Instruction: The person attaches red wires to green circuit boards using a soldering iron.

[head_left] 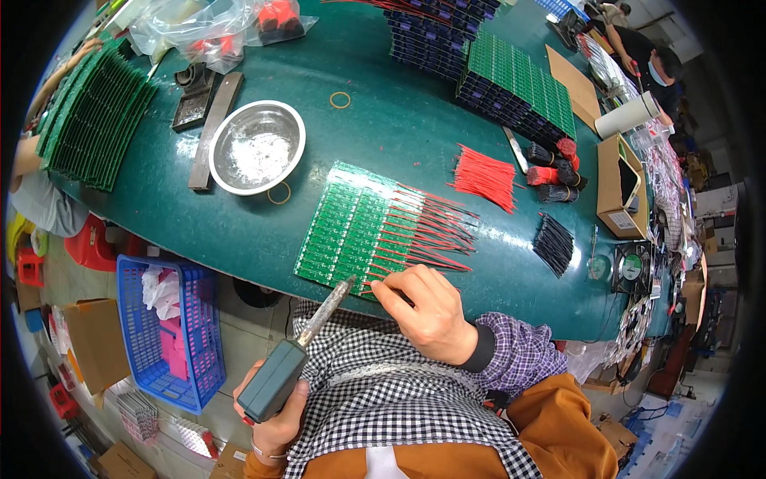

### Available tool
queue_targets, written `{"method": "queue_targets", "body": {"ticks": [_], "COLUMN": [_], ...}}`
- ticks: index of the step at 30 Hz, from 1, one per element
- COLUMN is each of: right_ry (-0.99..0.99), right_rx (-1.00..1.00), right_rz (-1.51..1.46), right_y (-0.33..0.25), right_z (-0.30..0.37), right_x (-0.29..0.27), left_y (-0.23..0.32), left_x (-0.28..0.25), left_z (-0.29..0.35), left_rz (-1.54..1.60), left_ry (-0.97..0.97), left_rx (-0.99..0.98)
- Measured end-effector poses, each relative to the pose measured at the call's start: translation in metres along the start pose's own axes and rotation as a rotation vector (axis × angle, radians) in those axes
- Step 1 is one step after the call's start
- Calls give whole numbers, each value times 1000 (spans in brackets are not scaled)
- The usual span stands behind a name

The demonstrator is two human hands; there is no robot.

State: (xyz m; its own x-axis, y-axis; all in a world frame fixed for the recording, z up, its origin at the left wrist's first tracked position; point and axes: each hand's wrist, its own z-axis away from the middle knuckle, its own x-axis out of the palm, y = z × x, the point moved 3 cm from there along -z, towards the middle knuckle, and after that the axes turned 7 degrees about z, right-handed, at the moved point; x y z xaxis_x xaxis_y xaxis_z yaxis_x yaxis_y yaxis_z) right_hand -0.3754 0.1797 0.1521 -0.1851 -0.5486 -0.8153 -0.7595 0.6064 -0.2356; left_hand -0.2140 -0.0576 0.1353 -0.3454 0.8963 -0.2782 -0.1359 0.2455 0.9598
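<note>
My left hand [275, 411] is wrapped around the dark green handle of a soldering iron [275, 379]. Its metal barrel slants up so the tip meets the near edge of a green circuit board panel [335, 227]. Beside the tip, my right hand [431, 313] pinches a thin red wire [369, 281] at the board, its far end hidden by the fingers. Rows of red and dark wires [435, 227] stick out from the panel's right side. A pile of loose red wires [484, 179] and a pile of black wires [554, 244] lie to the right.
A metal bowl [295, 128] stands left of the panel, beside a flat metal bar [214, 136]. Circuit board stacks [519, 76] rise at the back; more boards [96, 120] stand far left. A cardboard box [618, 203] and small fan [633, 267] sit right. Another person [642, 60] works far right.
</note>
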Motion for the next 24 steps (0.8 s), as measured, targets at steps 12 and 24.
{"method": "queue_targets", "body": {"ticks": [12,24], "right_ry": [-18,-27], "right_rx": [3,3], "right_rz": [-2,0], "right_y": [-1,-1], "right_z": [-1,-1], "right_x": [0,-1], "left_y": [4,12], "left_x": [3,5], "left_z": [-2,-6], "left_rz": [-14,10], "left_ry": [-23,-9], "left_rx": [-20,-24]}}
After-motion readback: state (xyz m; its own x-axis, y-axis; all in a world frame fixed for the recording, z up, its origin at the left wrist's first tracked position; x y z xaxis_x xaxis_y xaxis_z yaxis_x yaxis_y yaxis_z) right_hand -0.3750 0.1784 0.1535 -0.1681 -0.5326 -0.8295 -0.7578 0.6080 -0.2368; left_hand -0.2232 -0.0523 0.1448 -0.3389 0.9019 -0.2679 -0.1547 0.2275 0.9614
